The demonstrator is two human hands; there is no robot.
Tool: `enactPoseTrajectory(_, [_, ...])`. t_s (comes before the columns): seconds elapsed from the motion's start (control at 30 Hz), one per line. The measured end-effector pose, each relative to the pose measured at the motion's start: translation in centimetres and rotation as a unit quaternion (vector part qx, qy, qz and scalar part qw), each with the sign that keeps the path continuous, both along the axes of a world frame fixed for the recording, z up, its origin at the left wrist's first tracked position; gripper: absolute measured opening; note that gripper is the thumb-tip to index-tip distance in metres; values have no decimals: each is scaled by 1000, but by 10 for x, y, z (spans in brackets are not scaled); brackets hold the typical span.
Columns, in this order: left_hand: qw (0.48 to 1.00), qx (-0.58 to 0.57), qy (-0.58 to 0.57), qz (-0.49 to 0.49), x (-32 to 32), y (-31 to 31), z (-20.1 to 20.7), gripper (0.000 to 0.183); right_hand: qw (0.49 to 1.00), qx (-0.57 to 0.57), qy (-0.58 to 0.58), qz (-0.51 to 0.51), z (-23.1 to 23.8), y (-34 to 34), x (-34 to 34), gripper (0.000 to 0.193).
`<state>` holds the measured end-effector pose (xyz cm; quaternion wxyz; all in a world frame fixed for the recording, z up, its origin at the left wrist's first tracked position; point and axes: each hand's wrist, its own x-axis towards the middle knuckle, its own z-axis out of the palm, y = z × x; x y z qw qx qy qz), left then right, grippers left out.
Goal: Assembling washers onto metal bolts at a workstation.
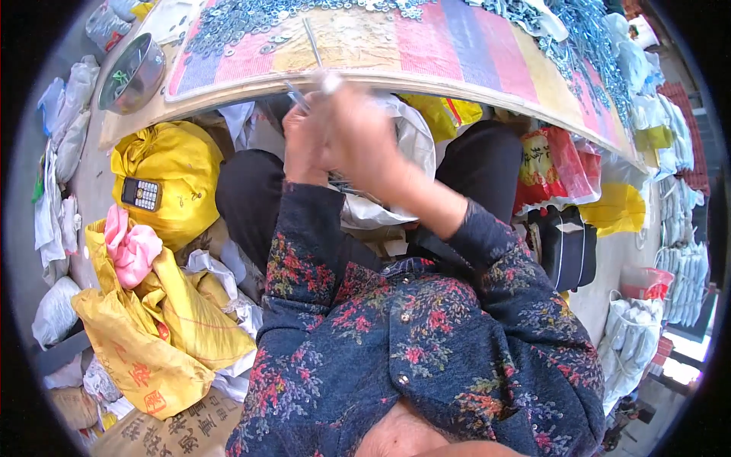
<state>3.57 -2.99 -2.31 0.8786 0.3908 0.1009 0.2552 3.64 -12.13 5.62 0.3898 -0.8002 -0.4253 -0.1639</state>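
Observation:
My left hand (306, 148) is raised over my lap at the table's near edge, its fingers closed around metal bolts (297, 99) whose ends stick out at the top. Crossing in front of it, my right hand (362, 137) is smeared by motion, its fingers curled in. A small bright metal piece (330, 82) shows blurred at its fingertips. Just beyond, a thin metal rod (312, 44) points up and away over the striped cloth; I cannot tell whether it is held or lying there. Below both hands, an open white sack (415, 141) between my knees has metal pieces inside.
Many loose washers (228, 27) cover the far left of the striped cloth (426, 46). Piled bolts (582, 53) lie at the far right. A metal bowl (133, 76) stands left. Yellow bags, one with a phone (142, 194) on it, sit beside my left knee; a red-white bag (552, 167) is right.

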Motion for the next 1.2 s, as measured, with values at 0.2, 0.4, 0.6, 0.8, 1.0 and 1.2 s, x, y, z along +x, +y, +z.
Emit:
enactPoseTrajectory(0.2, [999,-19,39,-32,-5,10,10,12,997,60,29,35,19,3,19,45])
enactPoseTrajectory(0.4, [992,-91,72,-57,-15,27,20,6,982,84,-73,151,6,11,-17,47])
enactPoseTrajectory(0.6, [994,-8,77,-80,-16,10,32,4,968,190,162,26,-7,-5,68,36])
enactPoseTrajectory(0.8, [970,224,98,16,-22,-1,27,11,972,85,218,-1,-22,-8,37,21])
enactPoseTrajectory(1.0, [955,267,112,-65,-42,41,20,53,986,73,147,2,-45,-47,49,31])
enactPoseTrajectory(1.2, [929,296,179,-135,-38,43,17,40,981,-119,152,7,-37,-51,45,27])
